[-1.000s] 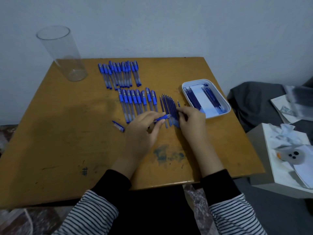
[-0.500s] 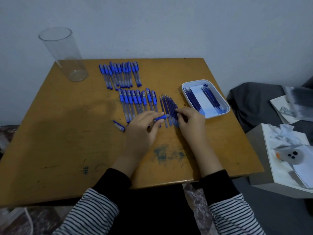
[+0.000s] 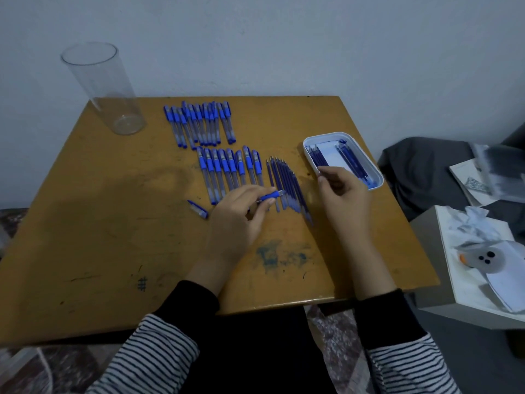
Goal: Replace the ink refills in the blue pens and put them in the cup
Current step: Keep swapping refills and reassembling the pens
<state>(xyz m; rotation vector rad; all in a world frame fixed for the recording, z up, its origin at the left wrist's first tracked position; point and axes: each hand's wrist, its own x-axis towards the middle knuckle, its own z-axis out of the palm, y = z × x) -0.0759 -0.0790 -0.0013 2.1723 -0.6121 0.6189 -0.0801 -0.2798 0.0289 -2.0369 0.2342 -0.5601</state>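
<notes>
The left hand [image 3: 235, 220] pinched a pen [image 3: 270, 196] in its fingers above the table [image 3: 113, 223]. The right hand [image 3: 343, 197] hovered beside the tray [image 3: 329, 135]; whether its curled fingers held anything could not be told.

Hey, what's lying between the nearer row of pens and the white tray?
A row of loose refills, laid side by side on the table. The head view shows it.
</notes>
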